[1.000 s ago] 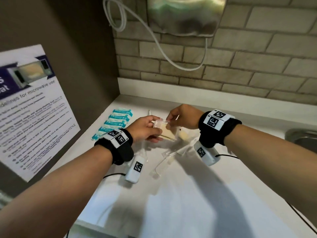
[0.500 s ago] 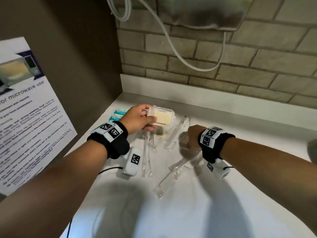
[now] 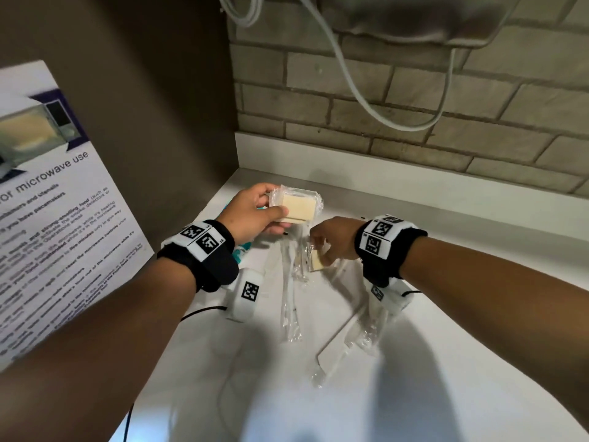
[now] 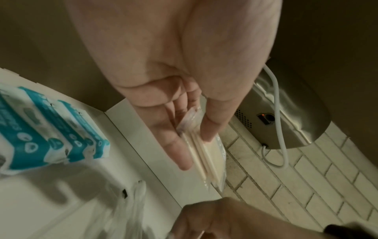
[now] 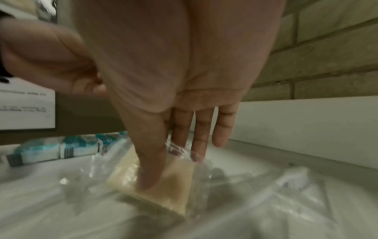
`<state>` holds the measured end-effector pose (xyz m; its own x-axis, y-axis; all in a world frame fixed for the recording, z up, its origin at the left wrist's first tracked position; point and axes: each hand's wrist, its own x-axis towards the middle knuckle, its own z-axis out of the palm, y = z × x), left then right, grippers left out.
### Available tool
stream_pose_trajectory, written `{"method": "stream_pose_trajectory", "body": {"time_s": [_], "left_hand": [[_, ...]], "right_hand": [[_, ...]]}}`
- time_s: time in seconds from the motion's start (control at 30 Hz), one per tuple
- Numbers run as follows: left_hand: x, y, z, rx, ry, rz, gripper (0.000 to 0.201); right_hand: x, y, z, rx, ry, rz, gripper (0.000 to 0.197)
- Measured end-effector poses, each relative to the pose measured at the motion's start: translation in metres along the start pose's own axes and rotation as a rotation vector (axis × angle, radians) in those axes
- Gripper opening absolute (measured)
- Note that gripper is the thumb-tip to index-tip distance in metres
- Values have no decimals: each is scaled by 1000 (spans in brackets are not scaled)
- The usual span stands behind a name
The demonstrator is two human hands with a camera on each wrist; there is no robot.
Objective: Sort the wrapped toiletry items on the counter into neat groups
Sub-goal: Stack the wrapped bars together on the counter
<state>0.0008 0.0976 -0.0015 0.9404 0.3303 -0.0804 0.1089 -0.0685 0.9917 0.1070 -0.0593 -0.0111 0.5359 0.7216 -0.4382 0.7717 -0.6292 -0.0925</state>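
Observation:
My left hand holds a small stack of clear-wrapped cream soap bars above the back of the white counter. In the left wrist view the thumb and fingers pinch that stack edge-on. My right hand is lower, at counter level, and pinches another wrapped cream soap bar. In the right wrist view the thumb lies on the front of that bar and the fingers are behind it. Teal wrapped packets lie in a row by the left wall, mostly hidden under my left hand in the head view.
Long items in clear wrappers lie scattered mid-counter, with more toward the front right. A steel hand dryer with a white cable hangs on the brick wall. A microwave poster covers the left wall.
My left hand has lifted the soap stack up and back. My right hand let go of that stack, dropped to the counter and took hold of another soap bar.

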Motion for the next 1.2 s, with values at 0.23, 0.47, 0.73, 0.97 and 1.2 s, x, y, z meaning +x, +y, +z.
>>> {"method": "stream_pose_trajectory", "body": {"time_s": [0.23,0.47,0.73,0.97,1.2], "left_hand": [[3,5,2,-6,-17,-2,32],[3,-4,-4,-20,-28,-18,32],[5,-5,3,21,26,-37,28],[-23,5,58,212,-185,40,51],[-87,1,132,152,-443,-152,39]], "right_hand": [[11,9,7,32,-2,62,63],[20,12,-4,17,-3,142,51],[-17,18,-14,68,156,120,27],[-97,19,2,251,240,16,30],[-187,50,40,383,432,128,31]]}}
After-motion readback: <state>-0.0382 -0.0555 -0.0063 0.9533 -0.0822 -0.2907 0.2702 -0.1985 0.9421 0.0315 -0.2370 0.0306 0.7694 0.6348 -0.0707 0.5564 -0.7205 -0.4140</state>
